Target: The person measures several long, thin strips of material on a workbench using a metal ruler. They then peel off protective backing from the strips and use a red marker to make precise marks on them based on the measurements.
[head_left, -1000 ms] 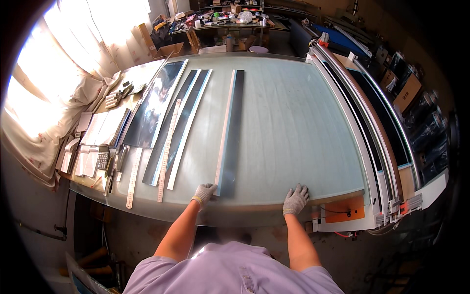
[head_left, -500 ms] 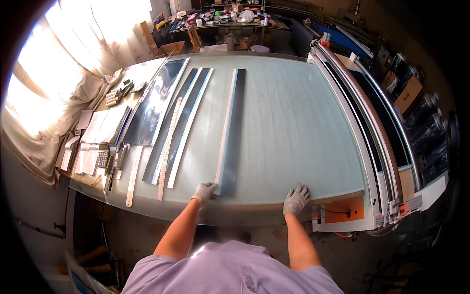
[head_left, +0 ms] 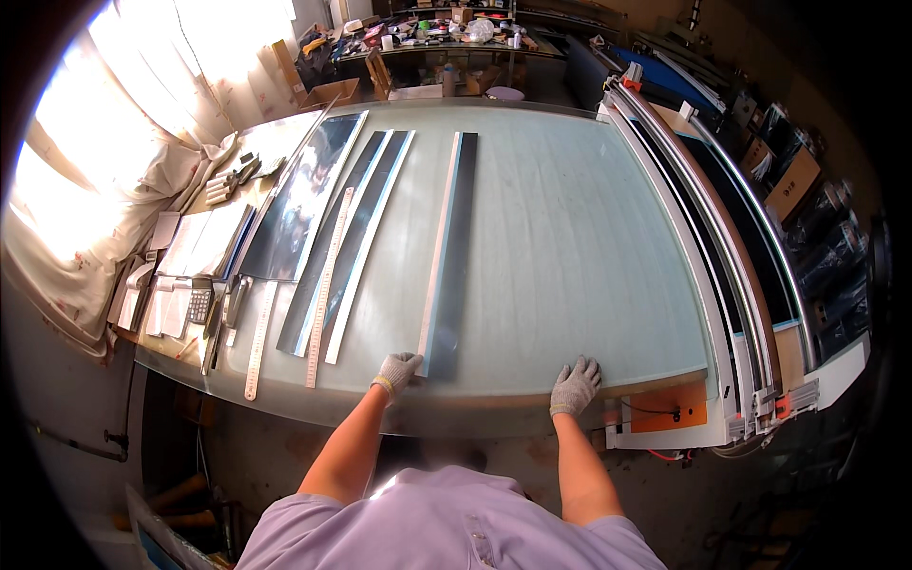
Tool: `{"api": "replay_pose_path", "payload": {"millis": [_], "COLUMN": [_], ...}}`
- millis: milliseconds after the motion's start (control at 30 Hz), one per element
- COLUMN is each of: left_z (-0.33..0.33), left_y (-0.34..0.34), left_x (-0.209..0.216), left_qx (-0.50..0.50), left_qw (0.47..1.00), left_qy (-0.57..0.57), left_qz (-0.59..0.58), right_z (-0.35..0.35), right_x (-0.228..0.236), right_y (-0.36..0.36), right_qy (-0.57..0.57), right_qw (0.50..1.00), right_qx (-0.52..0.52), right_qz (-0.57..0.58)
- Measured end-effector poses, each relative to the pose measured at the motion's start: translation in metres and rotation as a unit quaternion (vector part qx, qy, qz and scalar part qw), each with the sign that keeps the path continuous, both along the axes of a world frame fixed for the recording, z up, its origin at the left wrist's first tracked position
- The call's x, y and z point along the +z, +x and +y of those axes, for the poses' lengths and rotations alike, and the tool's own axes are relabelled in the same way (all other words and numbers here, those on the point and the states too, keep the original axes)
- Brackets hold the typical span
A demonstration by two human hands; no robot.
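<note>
A long dark strip [head_left: 454, 256] with a pale left border lies lengthwise on the greenish glass-like tabletop [head_left: 560, 247]. At its near left corner is my left hand [head_left: 397, 373], in a grey knit glove. Its fingers are drawn together against the strip's end; how the thumb meets the strip is hidden. My right hand [head_left: 576, 387], gloved alike, lies on the table's near edge with fingers outstretched, holding nothing. Left of the strip are two more dark strips [head_left: 366, 228] with white edges, and a metal ruler [head_left: 330, 285] lies over them.
A wide glossy dark sheet [head_left: 309, 190] and a second ruler [head_left: 260, 342] lie farther left. Papers [head_left: 204, 237] and a calculator [head_left: 199, 301] are beside the curtain. A long rail assembly [head_left: 708, 218] borders the table's right side. Behind stands a cluttered bench [head_left: 446, 43].
</note>
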State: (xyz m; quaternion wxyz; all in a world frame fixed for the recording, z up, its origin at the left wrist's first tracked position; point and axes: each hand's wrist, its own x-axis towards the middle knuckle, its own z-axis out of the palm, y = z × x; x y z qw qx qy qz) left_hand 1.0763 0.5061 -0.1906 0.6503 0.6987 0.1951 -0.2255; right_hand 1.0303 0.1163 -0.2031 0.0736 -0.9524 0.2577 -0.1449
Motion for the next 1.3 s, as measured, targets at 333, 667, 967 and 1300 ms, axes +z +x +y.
{"api": "replay_pose_path", "payload": {"millis": [333, 667, 967, 1300], "left_z": [0.001, 0.004, -0.004, -0.004], "left_y": [0.0, 0.001, -0.003, -0.004], "left_x": [0.001, -0.012, 0.015, 0.016], "left_qx": [-0.001, 0.002, 0.015, 0.021], "left_qw": [1.0, 1.0, 1.0, 0.999], "left_qy": [0.001, 0.006, -0.017, -0.031], "left_qz": [-0.002, -0.01, 0.005, 0.011], "right_z": [0.001, 0.003, 0.001, 0.001], "right_x": [0.002, 0.003, 0.0, 0.0], "right_y": [0.001, 0.0, 0.001, 0.0], "right_qy": [0.006, 0.009, 0.008, 0.006], "right_qw": [1.0, 1.0, 1.0, 1.0], "right_qx": [0.0, 0.001, 0.0, 0.004], "right_qz": [0.004, -0.007, -0.009, -0.011]}}
